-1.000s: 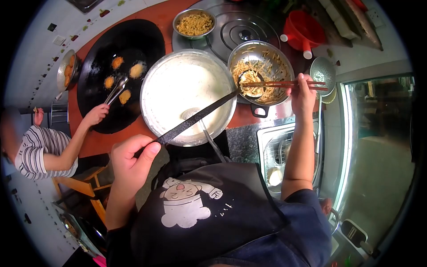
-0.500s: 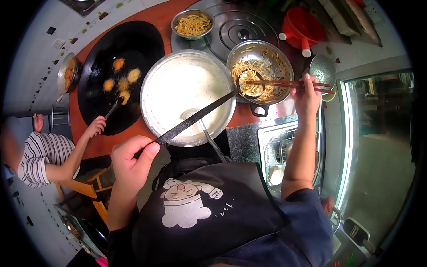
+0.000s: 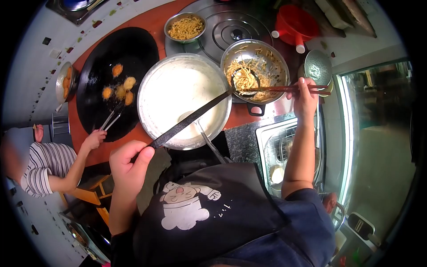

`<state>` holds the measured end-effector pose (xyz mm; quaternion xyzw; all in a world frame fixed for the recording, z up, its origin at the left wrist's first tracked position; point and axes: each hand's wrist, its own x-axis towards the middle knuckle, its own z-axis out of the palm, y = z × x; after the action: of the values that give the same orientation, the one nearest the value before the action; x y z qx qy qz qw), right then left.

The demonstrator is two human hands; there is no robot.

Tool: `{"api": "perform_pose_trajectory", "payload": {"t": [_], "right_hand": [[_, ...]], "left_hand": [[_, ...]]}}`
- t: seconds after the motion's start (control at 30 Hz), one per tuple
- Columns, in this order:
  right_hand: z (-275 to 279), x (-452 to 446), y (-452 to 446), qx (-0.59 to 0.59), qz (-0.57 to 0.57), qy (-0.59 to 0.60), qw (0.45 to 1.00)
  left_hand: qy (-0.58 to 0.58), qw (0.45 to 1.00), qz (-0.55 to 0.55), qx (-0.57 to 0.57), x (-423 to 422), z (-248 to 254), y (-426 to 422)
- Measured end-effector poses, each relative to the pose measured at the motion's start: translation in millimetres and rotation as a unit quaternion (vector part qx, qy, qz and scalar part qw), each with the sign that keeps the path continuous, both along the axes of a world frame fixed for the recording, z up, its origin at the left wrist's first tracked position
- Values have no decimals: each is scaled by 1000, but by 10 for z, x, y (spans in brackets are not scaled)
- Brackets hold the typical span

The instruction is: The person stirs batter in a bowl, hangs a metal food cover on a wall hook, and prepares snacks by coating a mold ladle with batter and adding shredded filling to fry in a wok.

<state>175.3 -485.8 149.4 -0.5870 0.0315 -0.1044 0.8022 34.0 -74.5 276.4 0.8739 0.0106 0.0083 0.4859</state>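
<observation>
My left hand (image 3: 129,164) is closed around the end of a long, dark ladle handle (image 3: 191,118). The ladle's round cup rests over a metal pan (image 3: 278,55) and holds a heap of pale, noodle-like shreds (image 3: 244,80). Brown chopsticks (image 3: 278,88) are gripped in my right hand (image 3: 305,100), their tips at the lower edge of the ladle cup. More shreds lie in the pan around it. Left of the pan, a large metal basin (image 3: 140,104) contains white batter, with a metal ladle (image 3: 207,140) leaning in it.
A co-worker's hand (image 3: 94,139) holds tongs (image 3: 109,120) over a black wok (image 3: 144,44) where several fritters (image 3: 129,83) fry. Behind the basin stands a bowl of shreds (image 3: 186,28). A red pot (image 3: 296,24) and a strainer (image 3: 317,66) are at the right.
The shreds in my ladle are heaped higher, and the chopstick tips have shifted to its lower edge. The co-worker's tongs have let go of a fritter and spread apart.
</observation>
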Motion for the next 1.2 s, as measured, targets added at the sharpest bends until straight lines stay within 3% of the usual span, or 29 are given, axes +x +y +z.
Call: {"api": "perform_pose_trajectory", "payload": {"t": [0.2, 0.87, 1.0, 1.03, 1.13, 1.17, 1.2], "right_hand": [[47, 38, -21, 12, -45, -29, 998], [-93, 37, -54, 45, -34, -55, 997], [-119, 65, 4, -3, -7, -36, 999], [-123, 67, -14, -2, -15, -26, 1000], [-152, 73, -115, 145, -73, -65, 985], [-173, 103, -136, 140, -143, -44, 979], [-242, 128, -172, 64, -160, -13, 985]], "left_hand": [[3, 1000, 2, -2, -19, -6, 7], [-11, 1000, 6, -18, -59, -47, -13], [-11, 1000, 4, -13, -59, -41, -11], [-13, 1000, 4, -12, -60, -42, -11], [-9, 1000, 8, -6, -63, -36, 0], [-6, 1000, 10, -3, -70, -33, 4], [-6, 1000, 15, -2, -77, -34, 9]]}}
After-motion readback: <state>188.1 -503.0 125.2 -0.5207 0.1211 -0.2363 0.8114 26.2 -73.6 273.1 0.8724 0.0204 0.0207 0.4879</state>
